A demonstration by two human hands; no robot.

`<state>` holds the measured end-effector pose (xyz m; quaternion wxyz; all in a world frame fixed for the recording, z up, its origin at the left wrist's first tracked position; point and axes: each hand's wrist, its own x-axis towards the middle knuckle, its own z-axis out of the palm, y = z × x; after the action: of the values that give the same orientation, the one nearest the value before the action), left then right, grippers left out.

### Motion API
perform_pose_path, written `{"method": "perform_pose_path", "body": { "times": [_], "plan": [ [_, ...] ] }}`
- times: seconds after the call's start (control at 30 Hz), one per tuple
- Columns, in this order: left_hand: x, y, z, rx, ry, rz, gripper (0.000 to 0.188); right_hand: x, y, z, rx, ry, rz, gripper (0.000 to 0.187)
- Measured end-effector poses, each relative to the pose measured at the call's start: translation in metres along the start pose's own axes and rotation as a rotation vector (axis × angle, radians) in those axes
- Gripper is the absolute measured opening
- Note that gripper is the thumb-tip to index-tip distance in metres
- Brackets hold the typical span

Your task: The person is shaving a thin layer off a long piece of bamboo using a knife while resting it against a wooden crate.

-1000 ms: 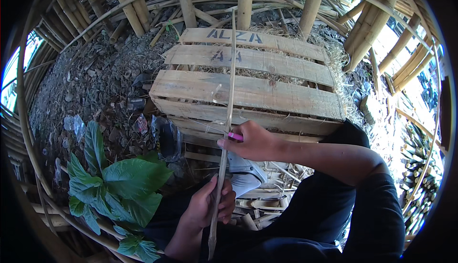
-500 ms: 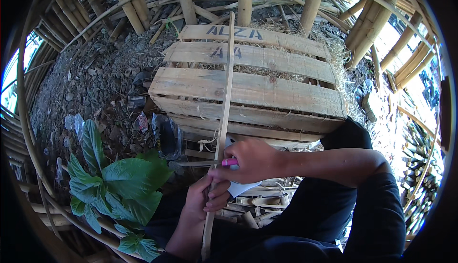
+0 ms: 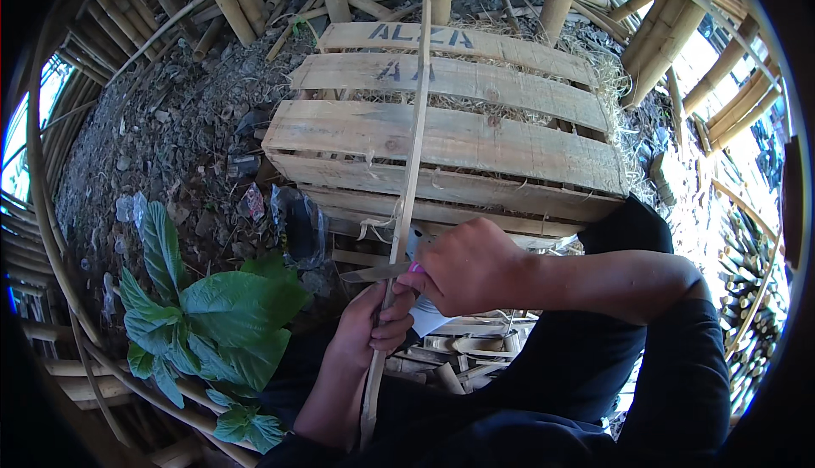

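A long, thin bamboo strip (image 3: 413,149) runs from my lap up across the front of a slatted wooden crate (image 3: 356,128). My left hand (image 3: 371,325) is wrapped round its lower part. In my right hand (image 3: 473,266) is a knife (image 3: 373,273) with a pink handle, most of which my fingers hide. The blade points left and lies across the strip, just above my left hand. A curled shaving (image 3: 373,228) clings to the strip above the blade. Something white (image 3: 430,318) shows partly below my right hand.
A leafy green plant (image 3: 229,319) grows at the left. Cut bamboo pieces (image 3: 463,353) lie beneath my hands, and more bamboo is stacked at the right. Bamboo poles (image 3: 556,1) stand behind the crate. Rubble and plastic scraps (image 3: 132,210) cover the ground at left.
My right hand and the knife have moved up a little along the strip, and more of the blade shows. My left hand still grips the strip. The view has shifted slightly.
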<state>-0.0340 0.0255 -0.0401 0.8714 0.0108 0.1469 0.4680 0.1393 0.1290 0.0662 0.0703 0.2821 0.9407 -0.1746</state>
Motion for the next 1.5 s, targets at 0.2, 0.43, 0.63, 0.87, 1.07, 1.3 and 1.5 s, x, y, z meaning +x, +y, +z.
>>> {"method": "perform_pose_path", "body": {
  "times": [0.2,0.43,0.63,0.87,1.07,1.3,1.5],
  "plan": [
    [0.002,-0.014,0.015,0.015,0.253,0.099,0.029,-0.003,0.001,0.009,-0.04,0.057,-0.076,0.042],
    [0.002,-0.017,-0.004,-0.438,-0.308,-0.036,0.026,-0.004,0.004,0.0,0.019,0.069,-0.093,0.039],
    [-0.002,-0.021,0.011,-0.444,-0.018,-0.052,0.022,-0.006,0.008,0.002,0.045,0.069,-0.144,0.037],
    [-0.014,-0.018,0.025,-0.143,0.032,-0.119,0.022,-0.008,0.01,0.035,-0.243,0.75,-0.274,0.032],
    [-0.02,-0.019,0.024,-0.144,-0.013,-0.095,0.025,0.004,0.016,0.016,-0.131,0.663,-0.164,0.034],
    [-0.02,-0.018,0.026,-0.107,0.013,-0.079,0.027,0.007,0.023,0.036,-0.233,0.914,-0.334,0.034],
    [-0.024,-0.018,0.026,-0.119,0.017,-0.062,0.027,0.011,0.019,0.041,-0.208,0.92,-0.322,0.036]
  ]
}}
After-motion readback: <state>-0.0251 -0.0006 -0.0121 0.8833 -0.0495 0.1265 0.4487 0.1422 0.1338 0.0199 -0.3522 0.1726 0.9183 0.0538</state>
